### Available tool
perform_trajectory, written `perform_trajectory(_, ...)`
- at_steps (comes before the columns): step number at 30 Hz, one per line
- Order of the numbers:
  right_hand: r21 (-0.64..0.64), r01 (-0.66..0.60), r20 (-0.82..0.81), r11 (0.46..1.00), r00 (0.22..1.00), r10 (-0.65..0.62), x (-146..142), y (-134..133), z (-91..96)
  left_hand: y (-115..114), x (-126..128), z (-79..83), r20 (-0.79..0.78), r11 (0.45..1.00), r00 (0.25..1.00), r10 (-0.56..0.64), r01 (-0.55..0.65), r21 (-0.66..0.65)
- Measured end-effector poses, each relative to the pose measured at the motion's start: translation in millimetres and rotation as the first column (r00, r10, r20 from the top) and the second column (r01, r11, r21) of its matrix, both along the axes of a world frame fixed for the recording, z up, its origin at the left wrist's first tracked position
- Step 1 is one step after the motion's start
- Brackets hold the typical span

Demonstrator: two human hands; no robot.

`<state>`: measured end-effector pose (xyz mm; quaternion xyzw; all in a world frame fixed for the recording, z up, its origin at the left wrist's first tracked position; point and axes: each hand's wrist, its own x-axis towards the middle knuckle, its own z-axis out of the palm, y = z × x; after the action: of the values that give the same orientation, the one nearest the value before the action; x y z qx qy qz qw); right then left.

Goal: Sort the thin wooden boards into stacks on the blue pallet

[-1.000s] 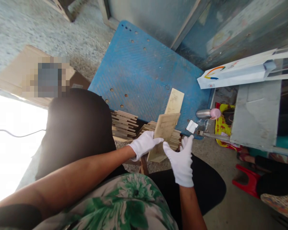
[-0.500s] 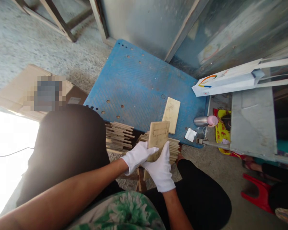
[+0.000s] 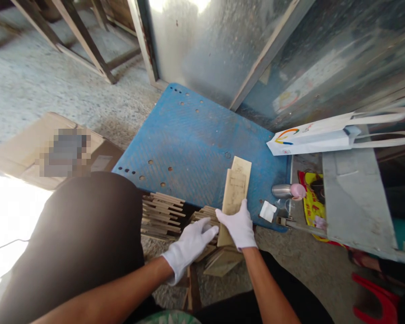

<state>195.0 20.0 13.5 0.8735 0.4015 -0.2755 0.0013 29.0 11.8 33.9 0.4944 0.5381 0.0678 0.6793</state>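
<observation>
Both my hands wear white gloves. My right hand (image 3: 239, 228) grips the lower end of a thin pale wooden plate (image 3: 234, 194) and holds it out over the blue board (image 3: 189, 144). The plate's far end overlaps a second plate (image 3: 243, 164) that lies flat on the board. My left hand (image 3: 188, 248) is beside the right, fingers spread, its fingertips at a fanned stack of plates (image 3: 205, 213). Another stack (image 3: 160, 210) lies further left. More plates (image 3: 222, 263) show under my right wrist. My dark-clad knee (image 3: 87, 243) fills the lower left.
A cardboard box (image 3: 27, 148) sits on the concrete floor at left. At right are a white paper bag (image 3: 317, 135) on a grey metal bench (image 3: 354, 198), a steel flask with a pink cap (image 3: 285, 191), a yellow packet (image 3: 310, 198) and a red stool (image 3: 374, 297). Metal sheeting stands behind.
My left hand has let go of the plate and dropped toward the stack. My right hand now holds the plate alone and has pushed it forward. The camera has tilted up.
</observation>
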Motion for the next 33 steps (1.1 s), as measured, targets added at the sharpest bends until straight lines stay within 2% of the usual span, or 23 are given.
perform_trajectory(3,-0.046,0.011,0.057,0.999,0.998,-0.008,24,37,-13.4,-10,2,0.1,-0.045,0.998,0.997,-0.057,0.055,-0.036)
perform_trajectory(6,-0.080,0.026,0.118,0.996,0.993,-0.017,42,66,-30.6,-18,4,1.4,0.014,0.993,0.998,-0.054,0.055,-0.100)
perform_trajectory(9,-0.095,0.052,0.162,0.994,0.986,-0.036,53,87,-46.2,-22,4,1.4,0.041,0.988,0.999,-0.017,0.023,-0.150)
perform_trajectory(12,-0.109,0.076,0.185,0.991,0.981,-0.054,57,99,-57.2,-24,4,0.5,0.044,0.989,0.999,0.000,0.007,-0.146)
perform_trajectory(22,-0.142,0.109,0.215,0.984,0.974,-0.077,54,114,-77.9,-29,1,3.1,0.022,0.975,1.000,-0.022,0.027,-0.222)
perform_trajectory(33,-0.152,0.119,0.227,0.981,0.970,-0.083,56,106,-89.8,-29,1,3.6,0.040,0.979,0.998,-0.039,0.047,-0.197)
